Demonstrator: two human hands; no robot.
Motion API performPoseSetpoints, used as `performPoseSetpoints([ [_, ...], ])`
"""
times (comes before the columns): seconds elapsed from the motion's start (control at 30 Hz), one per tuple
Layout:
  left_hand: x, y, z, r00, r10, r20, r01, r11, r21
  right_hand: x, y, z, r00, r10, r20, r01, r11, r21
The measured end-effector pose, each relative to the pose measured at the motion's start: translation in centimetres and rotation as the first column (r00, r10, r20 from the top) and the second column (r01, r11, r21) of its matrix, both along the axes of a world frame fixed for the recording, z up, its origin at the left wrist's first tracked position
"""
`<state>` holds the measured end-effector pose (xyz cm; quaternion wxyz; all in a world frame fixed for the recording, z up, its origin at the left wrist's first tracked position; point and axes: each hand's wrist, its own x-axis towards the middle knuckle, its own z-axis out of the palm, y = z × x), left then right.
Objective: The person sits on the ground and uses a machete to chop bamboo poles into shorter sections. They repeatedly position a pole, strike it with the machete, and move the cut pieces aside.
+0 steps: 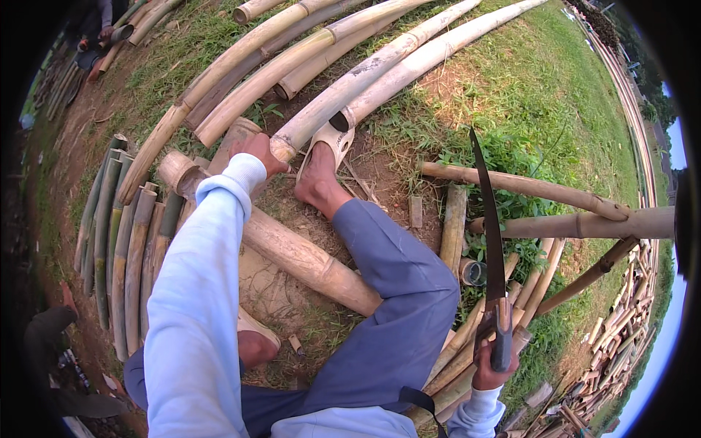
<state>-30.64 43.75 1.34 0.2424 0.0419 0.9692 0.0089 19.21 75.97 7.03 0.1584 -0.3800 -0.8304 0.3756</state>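
My left hand [257, 155] is closed around the near end of a long, pale bamboo pole [350, 91], which runs away toward the upper right. Out to the right, my right hand [493, 368] grips the dark handle of a handsaw [491, 212]. The saw's long black blade points up and away, apart from the bamboo. Below the left hand, a thick bamboo log [314, 264] lies slanting across the ground, partly behind my sleeve. My foot, in a light-coloured clog [339, 142], is beside the held pole's end.
More long poles [266, 77] lie at the far side. Short cut bamboo pieces [117, 241] are stacked at left. A bamboo frame [555, 223] stands at right, above several loose pieces [467, 343]. Another person's hand [106, 33] shows at upper left; a large bamboo pile [621, 314] lies far right.
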Motion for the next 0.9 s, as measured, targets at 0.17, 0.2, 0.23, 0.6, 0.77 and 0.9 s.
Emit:
performPoseSetpoints([
  [0.17,1.2,-0.2,0.2,0.997,-0.034,-0.064,0.035,0.999,0.014,0.6,-0.3,1.2,0.999,-0.027,-0.038,0.027,1.0,0.007],
  [0.2,1.5,-0.7,0.8,0.995,-0.046,-0.084,0.047,0.999,-0.001,0.6,-0.5,1.6,0.998,-0.031,-0.061,0.031,1.0,-0.005],
  [0.23,1.5,-1.8,0.8,0.991,-0.079,-0.108,0.078,0.997,-0.015,0.8,-0.5,1.8,0.997,-0.026,-0.073,0.026,1.0,0.012],
  [0.6,14.7,-22.1,8.3,0.926,-0.186,-0.329,0.153,0.98,-0.124,-2.7,-0.9,0.3,0.964,0.172,-0.201,-0.152,0.982,0.112],
  [0.77,23.1,-35.4,7.6,0.913,-0.145,-0.381,0.088,0.983,-0.161,-4.8,-0.5,-3.1,0.92,0.389,-0.053,-0.359,0.888,0.287],
  [0.9,29.5,-43.5,3.9,0.894,-0.145,-0.425,0.036,0.966,-0.256,-5.5,-0.9,-6.2,0.887,0.463,-0.003,-0.429,0.824,0.369],
])
